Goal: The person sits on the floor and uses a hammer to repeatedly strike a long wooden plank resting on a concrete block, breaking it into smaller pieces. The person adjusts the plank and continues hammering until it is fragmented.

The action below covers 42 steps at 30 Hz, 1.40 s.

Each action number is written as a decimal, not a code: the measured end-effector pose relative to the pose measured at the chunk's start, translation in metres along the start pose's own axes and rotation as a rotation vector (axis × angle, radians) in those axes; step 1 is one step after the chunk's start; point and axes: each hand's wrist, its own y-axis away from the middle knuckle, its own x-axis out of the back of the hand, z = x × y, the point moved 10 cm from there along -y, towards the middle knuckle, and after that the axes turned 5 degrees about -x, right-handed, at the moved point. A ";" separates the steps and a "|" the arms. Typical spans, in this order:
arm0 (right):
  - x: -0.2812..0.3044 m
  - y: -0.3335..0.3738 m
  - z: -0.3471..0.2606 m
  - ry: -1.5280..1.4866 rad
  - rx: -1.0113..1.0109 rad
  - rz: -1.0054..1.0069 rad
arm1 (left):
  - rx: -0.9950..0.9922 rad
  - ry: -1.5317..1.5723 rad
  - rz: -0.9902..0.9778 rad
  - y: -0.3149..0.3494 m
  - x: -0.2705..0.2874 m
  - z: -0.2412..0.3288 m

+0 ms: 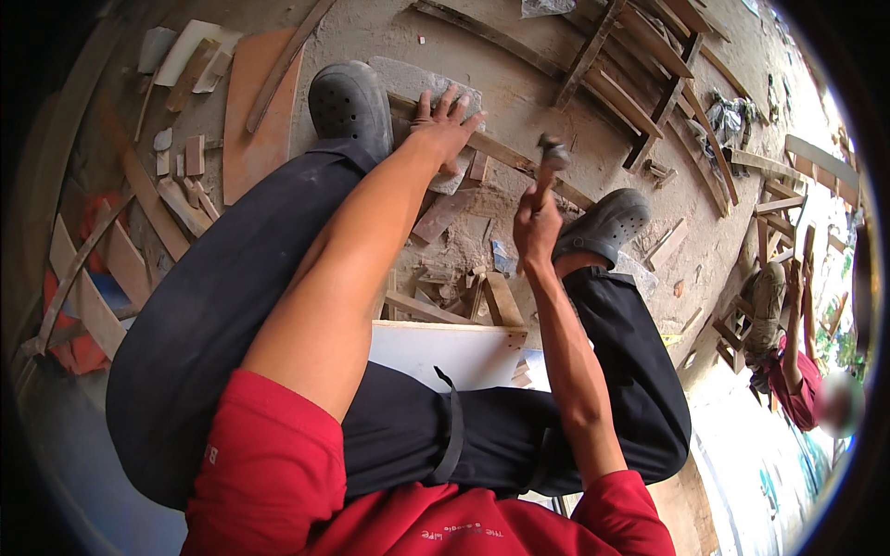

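My right hand (538, 225) is closed round the handle of a hammer (553, 155). The hammer's head is raised, slightly blurred, above a long narrow wooden strip (505, 153). Across that strip, toward its left end, my left hand (445, 132) lies with its fingers spread, pressing down. Beneath the strip and the left hand is a flat grey slab (399, 70). The hand hides part of both. Whether a nail stands in the strip I cannot tell.
My clogs (350, 104) flank the strip. Wood scraps (501, 298) and a white panel (445, 352) lie between my legs. A brown board (260, 116) lies left, stacked wooden frames (640, 74) upper right. Another person (799, 375) works at far right.
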 end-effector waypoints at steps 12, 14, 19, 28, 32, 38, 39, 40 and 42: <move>0.012 0.001 -0.009 -0.102 0.065 0.079 | 0.001 0.010 -0.007 0.000 0.003 -0.001; -0.015 0.001 0.033 0.058 0.134 -0.022 | -0.004 0.013 0.003 0.002 0.006 0.000; -0.016 0.013 0.033 0.169 0.041 -0.125 | -0.002 0.012 -0.012 0.005 0.004 0.005; -0.026 0.014 0.063 0.159 0.033 -0.157 | -0.008 -0.017 -0.017 0.002 0.006 0.003; -0.022 0.051 0.113 0.263 -0.087 -0.213 | -0.017 -0.024 0.002 -0.002 0.001 0.001; 0.041 0.022 0.067 0.143 0.023 -0.140 | 0.002 -0.038 0.079 0.005 0.004 0.000; 0.059 0.015 0.045 0.127 0.021 -0.150 | 0.009 -0.031 0.094 0.004 0.003 0.002; 0.078 0.009 0.029 0.118 0.018 -0.150 | 0.032 -0.027 0.114 0.005 0.006 0.004; 0.125 0.010 -0.010 0.181 -0.036 -0.184 | 0.109 0.012 0.193 0.014 0.019 0.008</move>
